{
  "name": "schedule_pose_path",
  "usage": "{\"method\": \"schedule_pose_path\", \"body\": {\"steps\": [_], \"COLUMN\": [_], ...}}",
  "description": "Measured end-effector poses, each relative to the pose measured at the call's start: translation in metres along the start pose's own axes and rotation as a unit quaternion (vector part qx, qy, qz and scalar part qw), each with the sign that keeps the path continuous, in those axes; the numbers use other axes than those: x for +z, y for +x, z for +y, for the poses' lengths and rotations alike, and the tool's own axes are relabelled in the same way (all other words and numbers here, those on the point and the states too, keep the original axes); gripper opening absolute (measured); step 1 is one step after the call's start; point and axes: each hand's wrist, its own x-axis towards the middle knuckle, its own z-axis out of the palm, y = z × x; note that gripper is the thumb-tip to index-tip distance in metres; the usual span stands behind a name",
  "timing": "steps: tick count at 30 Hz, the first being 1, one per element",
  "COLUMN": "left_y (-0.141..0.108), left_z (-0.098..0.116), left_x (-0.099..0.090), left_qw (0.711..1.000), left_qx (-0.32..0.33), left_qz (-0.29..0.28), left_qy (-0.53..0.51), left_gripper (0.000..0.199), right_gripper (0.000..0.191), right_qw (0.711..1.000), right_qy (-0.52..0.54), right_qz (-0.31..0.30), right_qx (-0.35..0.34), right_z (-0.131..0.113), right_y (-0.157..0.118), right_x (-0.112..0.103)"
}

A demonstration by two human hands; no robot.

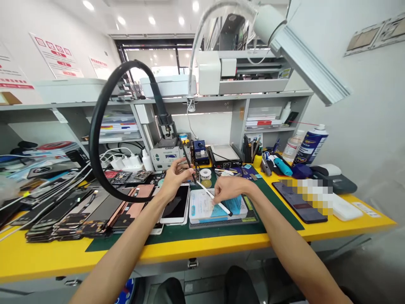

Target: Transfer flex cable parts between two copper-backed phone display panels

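My left hand (177, 179) has its fingers curled round a thin black stick-like tool (187, 158), whose exact kind I cannot make out. My right hand (230, 188) is closed, its fingertips on a slim white pen-like stick (224, 208) with a dark lower end. The upper end of the white stick reaches close to the bottom of the black tool; whether they join is unclear. Under my right hand lies a white and blue flat box (199, 207) on a dark perforated tray. Beside it, below my left hand, rests a white-framed tablet (175, 207) with a dark screen.
A thick black hose (95, 122) loops over the left forearm from a grey hot-air station (166, 157). Stacked phone screens (72, 211) cover the left. A solder spool (205, 173) stands behind the hands. A dark phone (299, 202) and a spray can (311, 145) are at right.
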Motion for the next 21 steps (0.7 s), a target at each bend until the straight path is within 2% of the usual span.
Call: {"method": "schedule_pose_path", "body": {"steps": [4, 8, 13, 21], "left_y": [-0.001, -0.002, -0.007, -0.021], "left_z": [0.0, 0.003, 0.01, 0.003], "left_x": [0.001, 0.001, 0.006, 0.036], "left_qw": [1.0, 1.0, 0.999, 0.997], "left_qx": [0.005, 0.011, 0.022, 0.029], "left_qz": [-0.007, -0.013, -0.016, -0.015], "left_qy": [0.004, 0.009, 0.031, 0.067], "left_gripper": [0.063, 0.066, 0.071, 0.072], "right_gripper": [0.028, 0.022, 0.022, 0.027], "right_qw": [0.999, 0.986, 0.973, 0.964], "right_qy": [-0.004, -0.019, -0.037, -0.065], "right_qz": [0.049, 0.136, 0.122, 0.088], "right_qx": [0.019, 0.097, 0.19, 0.242], "right_z": [0.012, 0.042, 0.067, 0.071], "right_y": [-0.008, -0.024, -0.023, -0.016], "right_x": [-0.013, -0.036, -0.041, -0.037]}}
